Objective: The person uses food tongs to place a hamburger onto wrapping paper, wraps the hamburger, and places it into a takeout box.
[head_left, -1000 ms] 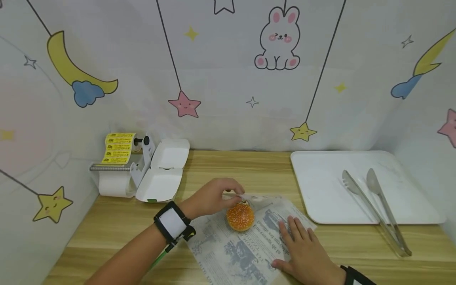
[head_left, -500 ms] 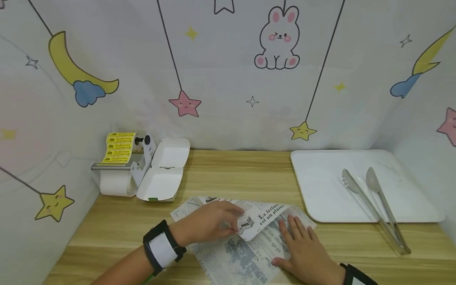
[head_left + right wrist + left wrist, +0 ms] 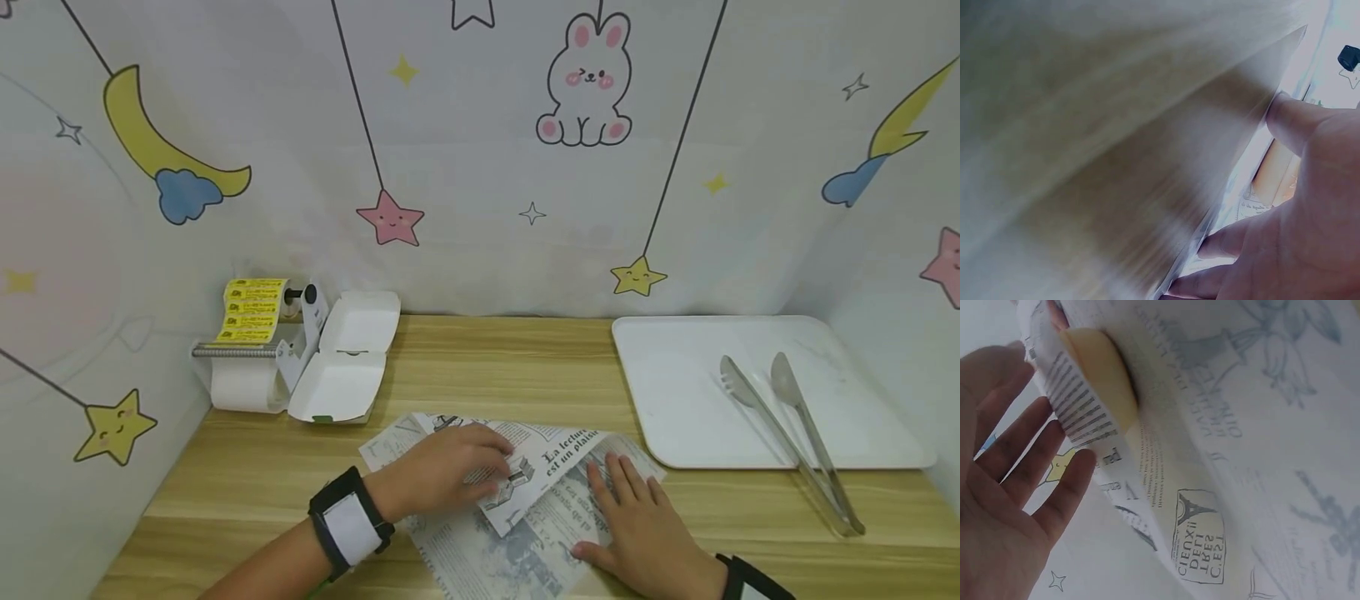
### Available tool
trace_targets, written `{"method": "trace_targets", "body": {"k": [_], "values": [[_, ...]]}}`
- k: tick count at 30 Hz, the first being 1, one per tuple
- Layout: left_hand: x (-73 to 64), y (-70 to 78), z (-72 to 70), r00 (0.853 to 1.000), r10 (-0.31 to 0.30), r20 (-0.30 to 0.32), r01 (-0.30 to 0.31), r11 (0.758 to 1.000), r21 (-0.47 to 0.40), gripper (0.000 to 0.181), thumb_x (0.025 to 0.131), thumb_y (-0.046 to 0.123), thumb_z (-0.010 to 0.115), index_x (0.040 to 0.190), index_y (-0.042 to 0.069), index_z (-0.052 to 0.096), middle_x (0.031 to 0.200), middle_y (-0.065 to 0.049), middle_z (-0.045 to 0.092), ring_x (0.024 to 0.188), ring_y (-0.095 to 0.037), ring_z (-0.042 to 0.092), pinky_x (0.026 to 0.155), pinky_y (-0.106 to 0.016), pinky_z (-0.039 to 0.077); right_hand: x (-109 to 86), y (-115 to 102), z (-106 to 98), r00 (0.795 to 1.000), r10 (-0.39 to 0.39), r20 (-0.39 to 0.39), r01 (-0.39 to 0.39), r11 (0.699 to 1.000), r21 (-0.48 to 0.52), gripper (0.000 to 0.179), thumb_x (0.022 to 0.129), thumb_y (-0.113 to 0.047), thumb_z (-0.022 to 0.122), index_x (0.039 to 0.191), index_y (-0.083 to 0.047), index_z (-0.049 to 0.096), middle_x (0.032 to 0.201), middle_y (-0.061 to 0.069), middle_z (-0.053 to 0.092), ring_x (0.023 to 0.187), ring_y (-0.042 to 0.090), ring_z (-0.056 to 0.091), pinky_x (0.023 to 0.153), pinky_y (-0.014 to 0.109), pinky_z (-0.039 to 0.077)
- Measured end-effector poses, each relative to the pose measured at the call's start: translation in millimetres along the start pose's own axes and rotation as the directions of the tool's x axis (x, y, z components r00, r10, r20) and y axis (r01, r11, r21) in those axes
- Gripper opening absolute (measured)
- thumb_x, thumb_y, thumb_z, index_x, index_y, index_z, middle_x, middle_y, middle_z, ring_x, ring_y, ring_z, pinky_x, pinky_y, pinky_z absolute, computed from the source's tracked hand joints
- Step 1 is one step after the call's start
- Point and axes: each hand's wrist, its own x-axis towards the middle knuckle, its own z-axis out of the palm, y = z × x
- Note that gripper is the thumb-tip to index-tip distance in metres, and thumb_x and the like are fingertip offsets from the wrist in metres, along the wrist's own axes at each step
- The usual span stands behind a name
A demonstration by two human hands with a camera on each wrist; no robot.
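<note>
One left hand (image 3: pixel 450 469), fingers loosely bent, and one right hand (image 3: pixel 641 525), fingers spread, tend the paper (image 3: pixel 555 460), whose fold could spring off the bun (image 3: pixel 1107 375) if released early.

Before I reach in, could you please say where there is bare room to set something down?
Bare table lies between the open box and the tray, behind the paper, and the tray's left side is free. Crowded: the paper, under left grip and right grip, and around the tongs.

Head view looks forward, down over paper (image 3: pixel 525 492); left wrist's, close, shares it; right wrist's apparently skims table (image 3: pixel 480 358).
</note>
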Motion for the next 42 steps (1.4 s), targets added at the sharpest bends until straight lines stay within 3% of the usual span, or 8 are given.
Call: {"method": "trace_targets", "body": {"k": [13,17,20,23,29,32,36,42], "values": [[2.4,-1.3,15.3,0.997,0.05,-0.056,-0.041,0.989,0.143,0.024,0.092,0.014,0.076,0.114,0.023,0.072,0.133,0.005,0.062,0.128,-0.013,0.053,0.109,-0.035,0.041,-0.6,-8,-11,0.999,0.012,0.051,-0.016,0.996,0.086,0.108,0.083,-0.072,0.065,0.154,0.004,0.036,0.161,0.031,0.023,0.149,0.049,0.02,0.111,0.075,0.021],[2.9,-1.7,15.8,0.996,0.057,-0.069,-0.047,0.988,0.147,0.024,0.091,0.014,0.077,0.114,0.022,0.073,0.132,0.005,0.062,0.127,-0.013,0.053,0.108,-0.035,0.043,-1.5,-20,-9,0.995,-0.088,0.051,0.083,0.992,0.09,0.111,0.081,-0.074,0.065,0.153,0.006,0.036,0.16,0.031,0.026,0.148,0.049,0.023,0.11,0.075,0.021],[3.4,-1.8,15.7,0.995,0.063,-0.084,-0.05,0.987,0.151,0.024,0.091,0.013,0.078,0.113,0.022,0.073,0.131,0.004,0.062,0.126,-0.013,0.054,0.106,-0.035,0.044,-2.1,-30,-2,0.977,-0.204,0.056,0.203,0.979,0.02,0.11,0.084,-0.077,0.059,0.152,0.006,0.038,0.157,0.03,0.033,0.145,0.048,0.032,0.105,0.072,0.034],[3.6,-1.6,16.1,0.994,0.056,-0.09,-0.042,0.988,0.152,0.024,0.09,0.013,0.078,0.111,0.023,0.073,0.131,0.005,0.062,0.126,-0.013,0.054,0.106,-0.035,0.045,-3.0,-35,6,0.967,-0.252,0.048,0.255,0.963,-0.089,0.104,0.087,-0.079,0.051,0.152,0.003,0.041,0.156,0.026,0.039,0.142,0.044,0.04,0.1,0.065,0.044],[3.5,-1.9,18.0,0.996,0.039,-0.085,-0.026,0.989,0.147,0.024,0.09,0.014,0.078,0.112,0.023,0.073,0.133,0.005,0.062,0.127,-0.012,0.053,0.105,-0.035,0.045,0.9,-39,3,0.972,-0.233,0.026,0.234,0.963,-0.132,0.082,0.088,-0.061,0.069,0.145,-0.004,0.053,0.151,0.019,0.049,0.137,0.037,0.048,0.097,0.057,0.049],[3.4,-2.2,18.6,0.996,0.036,-0.08,-0.024,0.99,0.141,0.024,0.09,0.014,0.078,0.112,0.023,0.073,0.133,0.006,0.062,0.127,-0.012,0.053,0.106,-0.035,0.045,2.5,-39,2,0.975,-0.219,0.03,0.221,0.971,-0.087,0.091,0.08,-0.066,0.074,0.144,-0.005,0.055,0.15,0.02,0.05,0.136,0.038,0.048,0.096,0.058,0.049],[3.0,-1.7,18.4,0.996,0.036,-0.076,-0.025,0.99,0.141,0.024,0.09,0.014,0.078,0.112,0.023,0.073,0.133,0.005,0.062,0.127,-0.012,0.053,0.107,-0.036,0.045,0.3,-37,6,0.972,-0.234,0.04,0.237,0.966,-0.105,0.109,0.072,-0.081,0.067,0.148,-0.004,0.049,0.151,0.023,0.047,0.137,0.041,0.046,0.095,0.061,0.049],[2.7,-1.1,17.1,0.996,0.043,-0.082,-0.031,0.989,0.144,0.025,0.09,0.014,0.079,0.113,0.023,0.074,0.132,0.005,0.062,0.127,-0.012,0.053,0.106,-0.036,0.046,-2.5,-39,13,0.964,-0.267,0.018,0.265,0.942,-0.208,0.102,0.08,-0.08,0.058,0.148,-0.004,0.049,0.15,0.024,0.047,0.136,0.042,0.047,0.093,0.06,0.05]]}}
